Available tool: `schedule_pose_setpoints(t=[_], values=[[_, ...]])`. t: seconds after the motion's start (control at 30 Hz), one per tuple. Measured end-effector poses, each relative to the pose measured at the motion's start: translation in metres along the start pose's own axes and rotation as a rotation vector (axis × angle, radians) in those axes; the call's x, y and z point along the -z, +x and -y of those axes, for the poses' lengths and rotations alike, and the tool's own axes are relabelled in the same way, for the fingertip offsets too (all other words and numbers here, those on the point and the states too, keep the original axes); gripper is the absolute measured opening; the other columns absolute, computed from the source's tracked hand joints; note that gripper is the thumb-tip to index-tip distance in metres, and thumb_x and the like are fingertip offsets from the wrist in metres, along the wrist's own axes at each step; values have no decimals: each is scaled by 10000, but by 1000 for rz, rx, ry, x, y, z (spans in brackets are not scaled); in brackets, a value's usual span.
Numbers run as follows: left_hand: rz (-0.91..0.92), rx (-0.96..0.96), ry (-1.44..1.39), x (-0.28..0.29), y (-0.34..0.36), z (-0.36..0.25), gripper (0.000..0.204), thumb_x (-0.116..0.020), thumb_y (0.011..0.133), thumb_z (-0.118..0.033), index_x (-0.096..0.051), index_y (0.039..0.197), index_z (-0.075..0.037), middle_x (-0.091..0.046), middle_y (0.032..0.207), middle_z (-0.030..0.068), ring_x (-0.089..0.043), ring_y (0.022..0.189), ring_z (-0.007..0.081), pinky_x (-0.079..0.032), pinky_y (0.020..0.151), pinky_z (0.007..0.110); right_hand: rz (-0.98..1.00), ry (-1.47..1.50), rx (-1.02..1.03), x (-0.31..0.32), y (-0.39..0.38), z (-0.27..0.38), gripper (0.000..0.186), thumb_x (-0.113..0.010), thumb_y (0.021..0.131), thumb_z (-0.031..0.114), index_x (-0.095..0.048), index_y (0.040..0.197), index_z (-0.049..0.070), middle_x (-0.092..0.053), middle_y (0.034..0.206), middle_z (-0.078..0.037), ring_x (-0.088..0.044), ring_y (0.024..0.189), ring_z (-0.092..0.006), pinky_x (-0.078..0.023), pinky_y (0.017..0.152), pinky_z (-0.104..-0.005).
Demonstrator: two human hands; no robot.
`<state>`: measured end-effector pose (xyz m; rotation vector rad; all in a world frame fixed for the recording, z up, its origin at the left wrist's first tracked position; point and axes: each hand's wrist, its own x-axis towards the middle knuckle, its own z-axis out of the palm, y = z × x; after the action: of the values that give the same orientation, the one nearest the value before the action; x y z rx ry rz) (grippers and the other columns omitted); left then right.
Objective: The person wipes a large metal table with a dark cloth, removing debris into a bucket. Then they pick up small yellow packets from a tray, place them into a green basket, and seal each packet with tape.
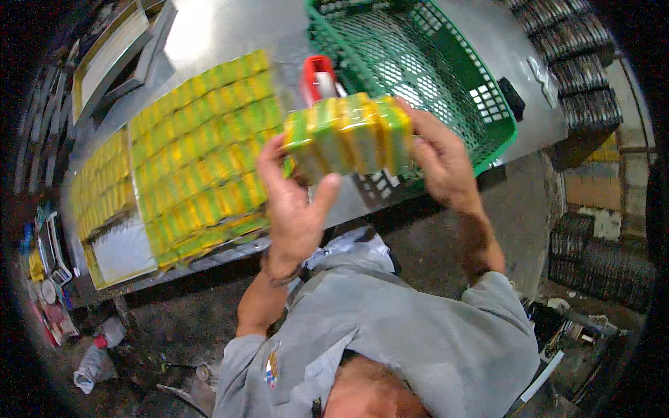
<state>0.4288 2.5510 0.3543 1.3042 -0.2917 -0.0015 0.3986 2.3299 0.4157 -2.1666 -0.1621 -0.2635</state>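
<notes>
I hold a clear-wrapped bundle of yellow and green packets (346,134) up in front of me, above the table's near edge. My left hand (291,198) grips its left end from below, thumb raised along the front. My right hand (442,159) clasps its right end. Just behind the bundle stands a red tape dispenser (319,76) on the steel table (230,28).
Rows of the same yellow and green packets (202,157) cover the table's left part. A green plastic crate (418,70) sits at the right, past the bundle. Dark stacked trays (585,83) stand at far right. Litter lies on the floor (97,362) at lower left.
</notes>
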Motion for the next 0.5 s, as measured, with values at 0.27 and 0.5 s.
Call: schedule_pose_setpoints(t=[0.27,0.5], values=[[316,195,190,-206,15,106,816,-724,842,-102,-210,1472,-30,-403,1390,197,-466,1280,293,-386,1096,415,-52,56,-332,174,-79,-160,530,-410,912,53,-465,1431,-40,-578,1362,-126,-516,1273,-189,-359,1084,-281],[338,479,373,-239,9,161,883,-734,795,-153,-176,1447,54,-434,1349,269,-462,1269,357,-366,1093,418,239,238,-452,191,-57,-245,533,-431,878,96,-505,1397,4,-634,1174,-73,-583,1036,-154,-469,903,-285]])
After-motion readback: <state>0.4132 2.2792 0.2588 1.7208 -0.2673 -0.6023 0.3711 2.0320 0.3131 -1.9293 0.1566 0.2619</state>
